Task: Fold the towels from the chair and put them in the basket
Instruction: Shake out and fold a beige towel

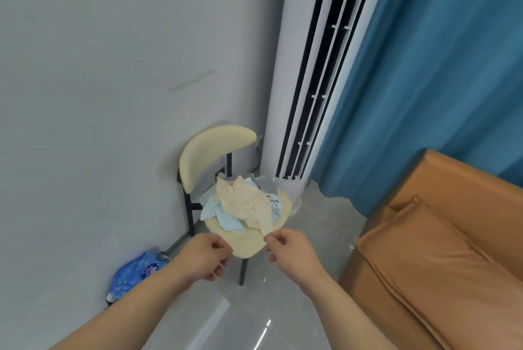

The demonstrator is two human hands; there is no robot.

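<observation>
Head view, step: taking the top towel off the pile. I judge the task is at its beginning, since no towel looks folded and the basket is not in view.
How to do it well: lift the cream towel straight up by its corner, so the blue ones below are not dragged off the seat. The left hand should then find a second corner on the same edge, to spread the cloth flat before the first fold.
Sofa [438,250]: orange and smooth like leather, with soft boxy cushions, at the right.
Chair [215,146]: curved cream back, round padded seat, thin dark legs. It stands close to the wall [99,67].
Towels [226,219]: a loose crumpled heap on the seat, thin soft cloth, pale blue and grey under the cream one.
Cream towel [243,202]: wrinkled and limp, lying on top. One corner hangs toward the front edge of the seat.
Left hand [208,256]: fingers loosely curled, holding nothing, just before the seat's front edge.
Right hand [288,250]: thumb and forefinger pressed together on the hanging corner of the cream towel. It seems to be a pinch.
</observation>
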